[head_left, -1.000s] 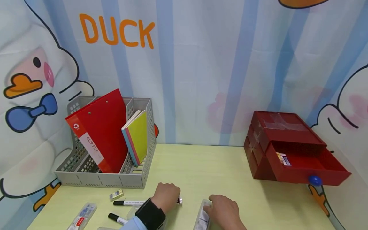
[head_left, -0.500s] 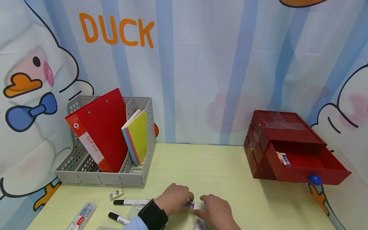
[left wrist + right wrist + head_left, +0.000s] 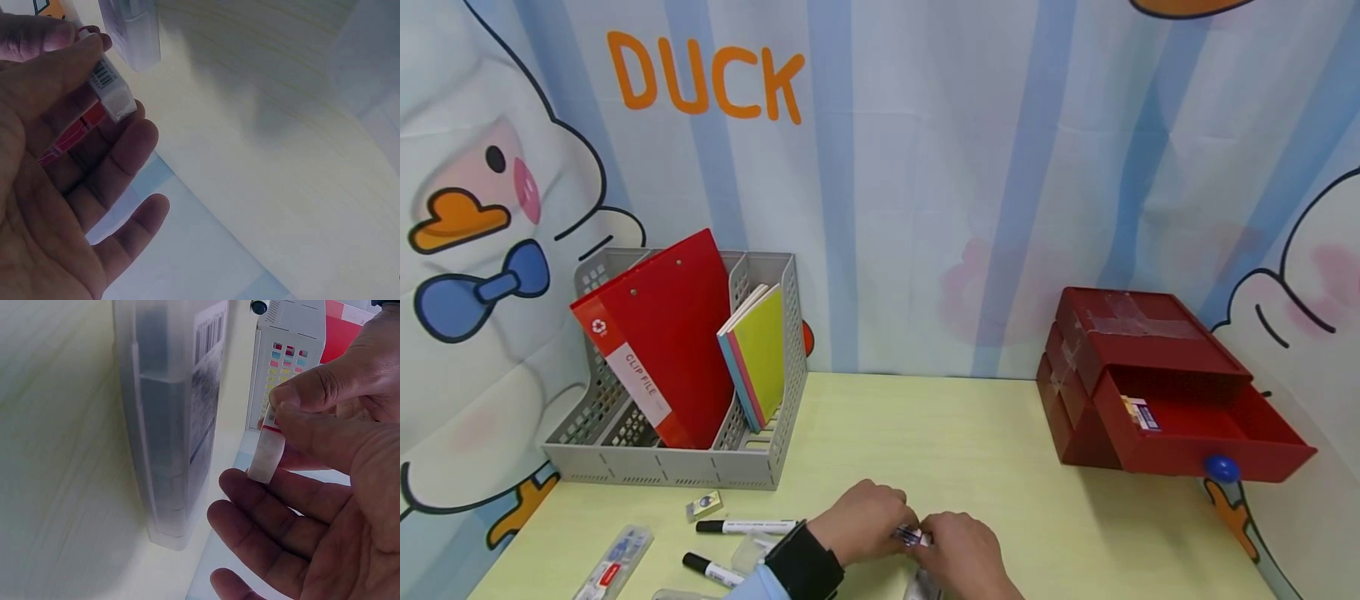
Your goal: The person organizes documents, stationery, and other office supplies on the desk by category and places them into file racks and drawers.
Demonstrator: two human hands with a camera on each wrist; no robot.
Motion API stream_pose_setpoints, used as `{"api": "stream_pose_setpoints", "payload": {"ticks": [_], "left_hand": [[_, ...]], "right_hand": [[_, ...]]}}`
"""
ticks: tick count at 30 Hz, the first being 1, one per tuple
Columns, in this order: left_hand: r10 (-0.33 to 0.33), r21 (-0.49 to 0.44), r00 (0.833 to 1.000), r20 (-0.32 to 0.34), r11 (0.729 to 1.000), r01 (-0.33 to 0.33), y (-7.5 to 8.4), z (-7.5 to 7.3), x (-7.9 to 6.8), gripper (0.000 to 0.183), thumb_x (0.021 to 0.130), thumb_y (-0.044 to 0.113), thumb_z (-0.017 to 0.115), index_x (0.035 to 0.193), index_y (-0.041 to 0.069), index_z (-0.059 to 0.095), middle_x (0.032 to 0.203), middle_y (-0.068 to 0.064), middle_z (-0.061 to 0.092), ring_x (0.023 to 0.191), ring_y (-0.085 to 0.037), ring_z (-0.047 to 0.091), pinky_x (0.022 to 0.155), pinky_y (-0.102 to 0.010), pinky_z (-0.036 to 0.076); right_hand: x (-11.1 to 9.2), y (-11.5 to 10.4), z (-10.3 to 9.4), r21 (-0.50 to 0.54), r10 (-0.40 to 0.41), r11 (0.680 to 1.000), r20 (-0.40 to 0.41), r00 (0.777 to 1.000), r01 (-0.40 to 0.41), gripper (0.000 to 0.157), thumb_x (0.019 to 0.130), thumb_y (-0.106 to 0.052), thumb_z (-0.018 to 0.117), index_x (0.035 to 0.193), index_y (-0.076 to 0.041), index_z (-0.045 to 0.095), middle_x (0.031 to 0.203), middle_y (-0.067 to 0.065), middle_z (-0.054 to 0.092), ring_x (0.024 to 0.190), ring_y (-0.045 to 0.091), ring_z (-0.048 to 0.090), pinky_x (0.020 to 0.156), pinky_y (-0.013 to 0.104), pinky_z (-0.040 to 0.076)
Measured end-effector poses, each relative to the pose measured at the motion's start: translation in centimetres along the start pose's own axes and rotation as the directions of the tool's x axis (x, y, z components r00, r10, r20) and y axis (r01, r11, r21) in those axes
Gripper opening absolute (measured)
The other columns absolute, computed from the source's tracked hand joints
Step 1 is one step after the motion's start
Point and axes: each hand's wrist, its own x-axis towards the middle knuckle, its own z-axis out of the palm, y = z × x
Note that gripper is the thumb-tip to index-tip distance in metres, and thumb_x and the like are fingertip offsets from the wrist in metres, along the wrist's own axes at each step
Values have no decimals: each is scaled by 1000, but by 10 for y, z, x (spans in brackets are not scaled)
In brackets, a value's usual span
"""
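A white eraser in a printed sleeve (image 3: 912, 535) is held between my two hands above the table. My left hand (image 3: 865, 523) pinches it between thumb and fingers; the barcode side of the eraser (image 3: 103, 76) shows in the left wrist view. Thumb and forefinger of my right hand (image 3: 964, 554) grip its other part, and a bare white end of the eraser (image 3: 267, 456) sticks out below them in the right wrist view. Just under the right hand lies a clear plastic case (image 3: 921, 587) with a barcode label. My other right fingers are loosely bent.
Left of the hands lie two markers (image 3: 748, 527), a small yellow-white box (image 3: 703, 507) and another clear case (image 3: 613, 565). A grey divided rack (image 3: 677, 468) holds a red clip file (image 3: 670, 350) and notebooks (image 3: 760, 358). At right, a red cabinet (image 3: 1138, 321) has one drawer (image 3: 1195, 446) pulled out.
My left hand has moved right with the eraser. The right hand has shifted slightly left from the clear case and now pinches the eraser too.
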Motion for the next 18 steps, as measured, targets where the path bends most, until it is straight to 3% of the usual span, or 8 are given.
{"api": "stream_pose_setpoints", "payload": {"ticks": [8,18], "left_hand": [[-7,32,1000,-11,999,7,1,-1,0,15,82,37,81,87,24,76,70,14,53,61,0,47,56,-20,37],[-49,-17,999,23,999,50,-1,-2,-1,18,82,36,81,93,24,77,76,13,60,67,-1,53,60,-23,42]], "right_hand": [[-2,2,1,-1,-24,1000,-17,1000,24,20,84,-31,77,71,-20,67,61,-12,50,54,8,41,51,29,35],[-2,3,-1,-30,1,1000,2,1000,-1,17,84,-27,77,73,-18,68,62,-11,52,54,8,42,50,29,35]]}}
